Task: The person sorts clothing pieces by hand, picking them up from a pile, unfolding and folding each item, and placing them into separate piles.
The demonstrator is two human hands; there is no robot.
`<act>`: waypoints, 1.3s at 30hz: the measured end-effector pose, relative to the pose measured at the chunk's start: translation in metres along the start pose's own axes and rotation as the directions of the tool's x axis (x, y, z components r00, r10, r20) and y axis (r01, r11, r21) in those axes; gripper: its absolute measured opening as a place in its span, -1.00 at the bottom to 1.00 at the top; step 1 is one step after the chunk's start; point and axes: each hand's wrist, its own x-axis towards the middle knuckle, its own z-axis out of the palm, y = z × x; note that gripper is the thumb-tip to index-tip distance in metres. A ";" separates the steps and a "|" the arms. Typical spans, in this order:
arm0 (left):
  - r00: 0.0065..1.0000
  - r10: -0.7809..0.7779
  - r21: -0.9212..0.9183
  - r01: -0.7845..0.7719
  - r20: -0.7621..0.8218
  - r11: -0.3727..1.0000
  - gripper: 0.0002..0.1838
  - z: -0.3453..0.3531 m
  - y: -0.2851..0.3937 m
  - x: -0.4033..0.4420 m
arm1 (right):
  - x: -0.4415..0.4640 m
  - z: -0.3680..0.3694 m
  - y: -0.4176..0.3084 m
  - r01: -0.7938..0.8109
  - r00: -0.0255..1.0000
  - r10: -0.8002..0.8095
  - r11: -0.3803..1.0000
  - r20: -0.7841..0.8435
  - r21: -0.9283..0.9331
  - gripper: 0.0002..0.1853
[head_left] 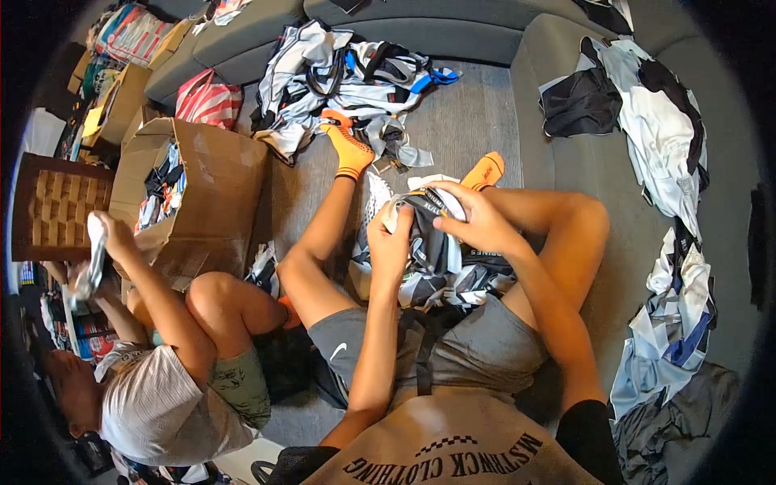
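Between my knees, a black-and-white piece of garment fabric (pixel 428 230) with printed lettering is held up in both hands. My left hand (pixel 392 242) pinches its left edge, thumb on top. On the other side, my right hand (pixel 478 220) is closed on the upper right edge, fingers partly behind the cloth. Right below the hands lies a heap of patterned grey, black and white fabric pieces (pixel 465 283) in front of my lap. White dotted cloth (pixel 378 194) shows just left of the held piece.
A co-worker (pixel 174 388) sits at my left, lifting a whitish cloth (pixel 93 255). Near them stands an open cardboard box (pixel 218 194) with fabric inside. A large garment pile (pixel 347 81) lies ahead on the floor by the grey sofa (pixel 420 36). More garments (pixel 659 121) drape the right-hand seat.
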 end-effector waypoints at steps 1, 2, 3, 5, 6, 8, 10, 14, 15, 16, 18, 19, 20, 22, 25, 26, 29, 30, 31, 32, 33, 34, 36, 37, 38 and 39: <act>1.000 -0.001 -0.001 0.000 -0.002 1.000 -0.85 -0.002 0.000 0.000 | -0.001 -0.002 0.002 0.000 1.000 0.000 1.000 0.002 0.000 -0.51; 1.000 0.004 0.011 -0.004 0.002 1.000 -0.86 -0.003 -0.002 0.001 | -0.001 -0.005 0.001 -0.051 0.999 0.052 0.997 -0.007 0.050 -0.55; 1.000 0.009 0.021 -0.010 0.008 1.000 -0.87 -0.005 -0.003 0.002 | -0.001 -0.009 -0.001 -0.102 0.995 0.104 0.990 -0.015 0.099 -0.59; 1.000 0.019 0.041 -0.020 0.022 0.999 -0.88 -0.007 -0.006 0.005 | -0.001 -0.014 -0.003 -0.199 0.978 0.208 0.960 -0.024 0.195 -0.67; 1.000 0.020 0.039 -0.021 0.022 0.999 -0.88 -0.008 -0.006 0.005 | -0.001 -0.016 -0.003 -0.199 0.978 0.208 0.961 -0.024 0.192 -0.67; 0.999 0.021 0.034 -0.022 0.048 0.999 -0.88 -0.010 -0.006 0.006 | 0.000 -0.019 -0.002 -0.176 0.980 0.184 0.979 -0.081 0.099 -0.74; 0.997 0.021 0.031 -0.024 0.073 0.999 -0.89 -0.012 -0.007 0.006 | 0.001 -0.020 -0.001 -0.155 0.979 0.155 0.988 -0.134 0.006 -0.81; 0.993 0.008 0.060 -0.015 0.120 0.998 -0.88 -0.020 -0.011 0.007 | 0.001 -0.018 -0.008 -0.169 0.982 0.173 0.984 -0.081 0.048 -0.84; 0.991 0.003 0.070 -0.012 0.137 0.997 -0.88 -0.021 -0.012 0.007 | 0.000 -0.017 -0.009 -0.175 0.982 0.179 0.983 -0.065 0.062 -0.85; 0.991 0.001 0.070 -0.010 0.137 0.997 -0.88 -0.021 -0.013 0.007 | 0.000 -0.016 -0.010 -0.177 0.981 0.181 0.982 -0.066 0.063 -0.85; 0.981 0.108 0.044 -0.117 0.162 0.992 -0.86 -0.021 -0.014 0.009 | 0.000 -0.014 -0.010 -0.180 0.977 0.184 0.983 -0.110 0.045 -0.86; 0.971 0.164 0.030 -0.171 0.174 0.985 -0.85 -0.021 -0.014 0.010 | 0.001 -0.014 -0.011 -0.180 0.974 0.184 0.983 -0.132 0.036 -0.86; 0.958 0.217 0.014 -0.224 0.184 0.975 -0.84 -0.021 -0.015 0.011 | 0.001 -0.014 -0.011 -0.181 0.971 0.183 0.983 -0.155 0.027 -0.86; 0.946 0.259 0.011 -0.266 0.193 0.964 -0.83 -0.026 -0.022 0.016 | 0.002 -0.016 -0.015 -0.154 0.970 0.161 0.987 -0.185 0.048 -0.87; 0.901 0.377 0.006 -0.387 0.217 0.922 -0.81 -0.035 -0.035 0.022 | 0.004 -0.019 -0.019 -0.071 0.956 0.098 0.992 -0.276 0.109 -0.89; 0.901 0.376 0.006 -0.386 0.217 0.922 -0.81 -0.036 -0.036 0.021 | 0.004 -0.020 -0.018 -0.072 0.956 0.099 0.991 -0.276 0.109 -0.89; 0.940 0.246 -0.068 -0.237 0.236 0.969 -0.81 -0.039 -0.039 0.018 | 0.002 -0.024 -0.011 -0.112 0.969 0.134 0.987 -0.209 0.113 -0.89; 0.948 0.202 -0.093 -0.185 0.245 0.978 -0.81 -0.039 -0.040 0.017 | 0.001 -0.025 -0.009 -0.126 0.972 0.146 0.986 -0.187 0.113 -0.89; 0.949 0.202 -0.095 -0.184 0.244 0.978 -0.81 -0.039 -0.041 0.017 | 0.001 -0.027 -0.006 -0.127 0.972 0.146 0.986 -0.185 0.111 -0.89; 0.946 0.198 -0.102 -0.177 0.257 0.979 -0.81 -0.038 -0.042 0.018 | 0.000 -0.029 -0.004 -0.131 0.969 0.156 0.982 -0.190 0.138 -0.88; 0.943 0.195 -0.109 -0.171 0.269 0.979 -0.81 -0.038 -0.042 0.018 | 0.000 -0.031 -0.001 -0.134 0.967 0.165 0.977 -0.194 0.165 -0.86; 0.941 0.189 -0.115 -0.163 0.282 0.980 -0.81 -0.038 -0.043 0.018 | 0.000 -0.032 0.001 -0.138 0.964 0.177 0.971 -0.197 0.194 -0.85; 0.939 0.181 -0.121 -0.151 0.294 0.981 -0.81 -0.039 -0.046 0.018 | -0.001 -0.030 0.000 -0.146 0.961 0.192 0.964 -0.200 0.222 -0.83; 0.941 0.152 -0.113 -0.123 0.301 0.986 -0.81 -0.040 -0.048 0.018 | 0.000 -0.029 -0.001 -0.128 0.962 0.174 0.968 -0.209 0.217 -0.83; 0.943 0.125 -0.104 -0.097 0.308 0.990 -0.82 -0.040 -0.050 0.020 | 0.000 -0.027 -0.003 -0.108 0.963 0.154 0.972 -0.219 0.210 -0.82; 0.944 0.098 -0.096 -0.071 0.316 0.993 -0.82 -0.040 -0.052 0.021 | 0.001 -0.026 -0.005 -0.088 0.964 0.135 0.975 -0.228 0.203 -0.80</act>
